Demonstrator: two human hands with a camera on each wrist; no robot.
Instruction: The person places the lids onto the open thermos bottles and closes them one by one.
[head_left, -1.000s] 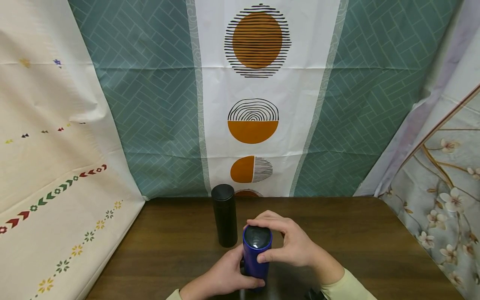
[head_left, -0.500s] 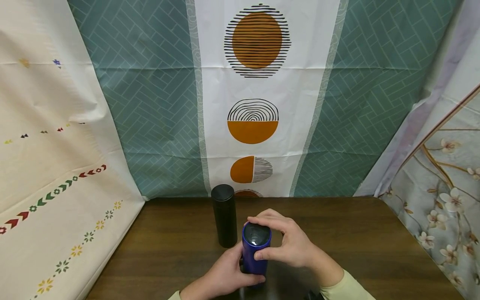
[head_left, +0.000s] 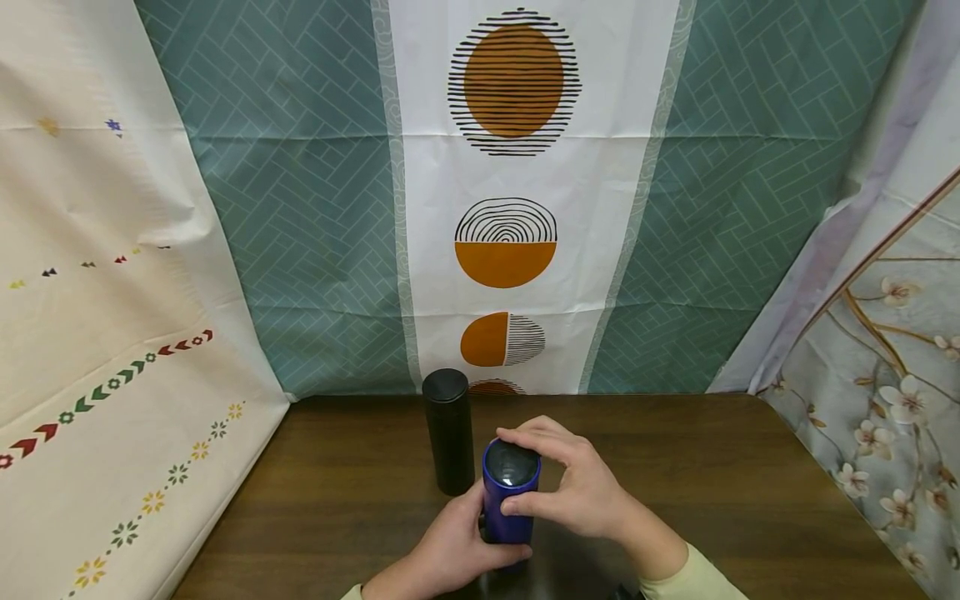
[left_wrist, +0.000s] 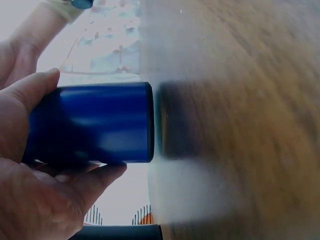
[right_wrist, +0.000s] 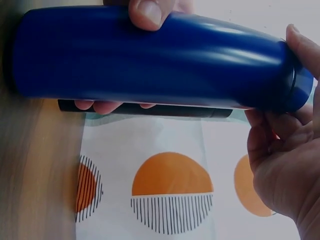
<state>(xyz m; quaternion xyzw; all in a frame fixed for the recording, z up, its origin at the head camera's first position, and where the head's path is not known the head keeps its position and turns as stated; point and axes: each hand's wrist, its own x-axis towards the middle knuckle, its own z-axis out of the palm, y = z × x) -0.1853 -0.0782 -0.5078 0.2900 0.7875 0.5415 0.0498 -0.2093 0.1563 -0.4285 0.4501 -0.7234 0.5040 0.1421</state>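
Observation:
A blue vacuum flask (head_left: 508,523) with a dark top stands roughly upright in front of me. My left hand (head_left: 459,537) grips its body from the left, thumb across the near side. At the top, my right hand (head_left: 581,483) holds the lid (right_wrist: 301,90) between thumb and fingers; a seam below the lid shows in the right wrist view. In the left wrist view, the flask's black base (left_wrist: 150,122) is very close to the tabletop, with its reflection beside it. Behind and to the left, a black flask (head_left: 450,437) stands upright.
The brown wooden table (head_left: 337,467) extends to both sides of the hands. A green and white patterned curtain (head_left: 315,208) hangs along its back edge. Cream cloth (head_left: 150,400) borders the left, and floral cloth (head_left: 885,400) borders the right.
The blue flask has shifted slightly away from me and a little left, with both hands still on it. The right thumb has moved left across its front. The black flask has not moved.

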